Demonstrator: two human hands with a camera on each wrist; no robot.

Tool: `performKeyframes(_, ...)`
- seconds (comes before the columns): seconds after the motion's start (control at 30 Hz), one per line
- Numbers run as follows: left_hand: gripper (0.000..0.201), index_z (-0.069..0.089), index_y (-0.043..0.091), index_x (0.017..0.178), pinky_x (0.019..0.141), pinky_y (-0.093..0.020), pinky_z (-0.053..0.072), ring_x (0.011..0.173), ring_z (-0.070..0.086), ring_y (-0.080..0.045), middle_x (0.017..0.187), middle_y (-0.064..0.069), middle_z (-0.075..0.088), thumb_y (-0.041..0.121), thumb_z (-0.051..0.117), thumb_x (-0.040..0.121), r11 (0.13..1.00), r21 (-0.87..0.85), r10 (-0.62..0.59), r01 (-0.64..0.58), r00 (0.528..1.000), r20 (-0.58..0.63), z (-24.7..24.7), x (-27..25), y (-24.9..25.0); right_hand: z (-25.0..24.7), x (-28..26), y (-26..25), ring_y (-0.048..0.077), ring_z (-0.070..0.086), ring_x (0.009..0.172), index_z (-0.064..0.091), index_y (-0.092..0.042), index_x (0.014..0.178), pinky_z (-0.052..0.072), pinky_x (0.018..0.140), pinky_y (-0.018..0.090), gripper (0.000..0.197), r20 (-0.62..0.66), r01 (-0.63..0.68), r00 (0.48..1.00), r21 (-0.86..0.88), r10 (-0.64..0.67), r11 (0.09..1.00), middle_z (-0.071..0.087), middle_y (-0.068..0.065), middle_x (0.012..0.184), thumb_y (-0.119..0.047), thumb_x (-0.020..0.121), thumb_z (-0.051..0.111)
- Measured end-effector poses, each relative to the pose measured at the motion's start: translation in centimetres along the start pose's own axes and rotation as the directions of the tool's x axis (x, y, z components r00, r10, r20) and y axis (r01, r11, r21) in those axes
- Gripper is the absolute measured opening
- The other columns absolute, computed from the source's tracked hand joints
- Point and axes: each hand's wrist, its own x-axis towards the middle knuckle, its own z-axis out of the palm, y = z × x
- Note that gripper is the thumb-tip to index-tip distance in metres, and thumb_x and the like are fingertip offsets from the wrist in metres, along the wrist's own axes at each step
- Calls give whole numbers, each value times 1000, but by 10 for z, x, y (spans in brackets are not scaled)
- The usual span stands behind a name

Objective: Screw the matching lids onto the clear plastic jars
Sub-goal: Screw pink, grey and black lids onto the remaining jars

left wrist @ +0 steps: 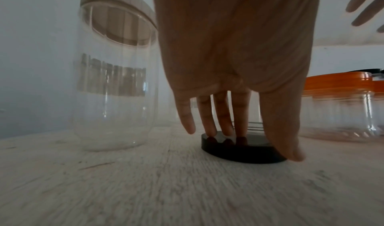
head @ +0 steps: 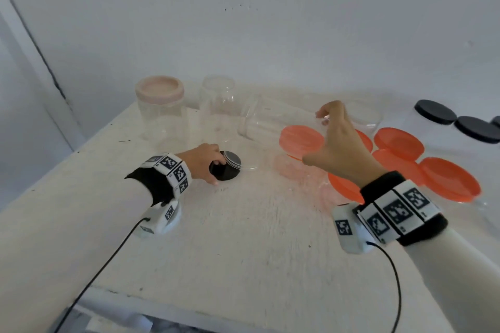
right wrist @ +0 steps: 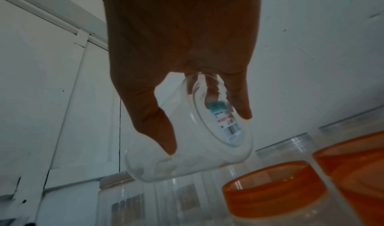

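A black round lid [head: 226, 173] lies flat on the white table [head: 243, 238]. My left hand [head: 209, 163] arches over it. In the left wrist view three straight fingertips [left wrist: 225, 131] touch the top of the black lid [left wrist: 239, 150], and the thumb stands against its right rim. My right hand [head: 334, 138] grips a clear jar [head: 270, 119] by its base and holds it tilted above the table. In the right wrist view the clear jar [right wrist: 187, 167] shows a barcode label on its base. A clear threaded neck shows just behind the lid.
A capped jar with a pale lid [head: 159, 111] and an open tall jar [head: 216, 105] stand at the back left. Several orange-lidded jars [head: 397, 143] crowd the right side, with black-lidded jars [head: 435, 112] at the far right. A wall stands close behind.
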Motion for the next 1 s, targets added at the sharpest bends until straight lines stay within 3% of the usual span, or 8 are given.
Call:
performKeyframes(0.07, 49, 55, 8, 118, 92, -21, 30, 117, 38, -22, 127, -7, 41, 22, 76, 75, 999, -32, 2, -3, 1000, -16, 2, 0, -3, 2, 1, -2, 27, 39, 110, 32, -13, 127, 40, 85, 31, 86, 37, 5, 999, -4, -5, 1000, 26, 2, 114, -9, 56, 79)
performKeyframes(0.17, 40, 50, 8, 92, 79, -12, 31, 116, 42, -25, 128, -10, 44, 15, 81, 68, 998, -65, 4, -5, 1000, -18, 6, -1, -4, 4, 2, -8, 24, 38, 113, 33, -17, 139, 38, 85, 27, 96, 121, -15, 992, -28, 18, 1000, 23, 1, 120, -21, 58, 85)
performKeyframes(0.23, 42, 43, 11, 85, 82, -17, 33, 116, 42, -27, 128, -10, 44, 15, 81, 67, 998, -58, -2, 2, 1000, -10, 7, -1, -4, 9, 1, -12, 20, 42, 112, 32, -16, 140, 39, 85, 26, 98, 129, -7, 991, -67, 15, 998, 28, 3, 128, -37, 61, 84)
performKeyframes(0.33, 44, 46, 15, 100, 96, -33, 35, 118, 35, -25, 133, -4, 39, 22, 78, 71, 999, 26, -39, 38, 999, 9, 6, -2, -1, 17, -1, -16, 16, 48, 112, 33, -14, 138, 38, 84, 26, 93, 106, -33, 994, -43, 37, 999, 38, 0, 132, -48, 65, 79)
performKeyframes(0.43, 68, 39, 22, 131, 100, -44, 37, 121, 32, -25, 132, -2, 39, 28, 75, 74, 990, 101, -101, 95, 993, 62, 6, -1, 1, 24, -4, -17, 17, 52, 106, 35, -16, 128, 43, 79, 28, 80, 105, -69, 992, 48, 63, 996, 46, -2, 122, -33, 64, 81)
performKeyframes(0.63, 74, 37, 20, 137, 102, -40, 39, 121, 40, -24, 136, -4, 32, 29, 75, 75, 991, 20, -136, 135, 988, 67, -1, -8, 2, 32, -8, -16, 14, 50, 108, 30, -19, 134, 46, 88, 31, 95, 190, -104, 980, 243, 58, 964, 44, -4, 122, -24, 59, 87)
performKeyframes(0.83, 68, 41, 20, 136, 98, -26, 37, 119, 40, -16, 133, 2, 36, 23, 74, 77, 973, -226, -88, 50, 982, -164, -25, -31, 0, 41, -11, -10, 9, 46, 114, 34, -21, 138, 41, 95, 28, 92, 263, -155, 962, 299, 75, 942, 49, -12, 122, -43, 62, 82)
performKeyframes(1.0, 52, 49, 32, 122, 95, -33, 47, 114, 49, -8, 127, 10, 50, 32, 71, 75, 784, -604, -137, -144, 909, -394, -24, -51, 1, 52, -16, -4, 11, 49, 110, 31, -25, 135, 44, 90, 27, 89, 357, -200, 932, 356, 64, 913, 50, -11, 124, -27, 64, 84)
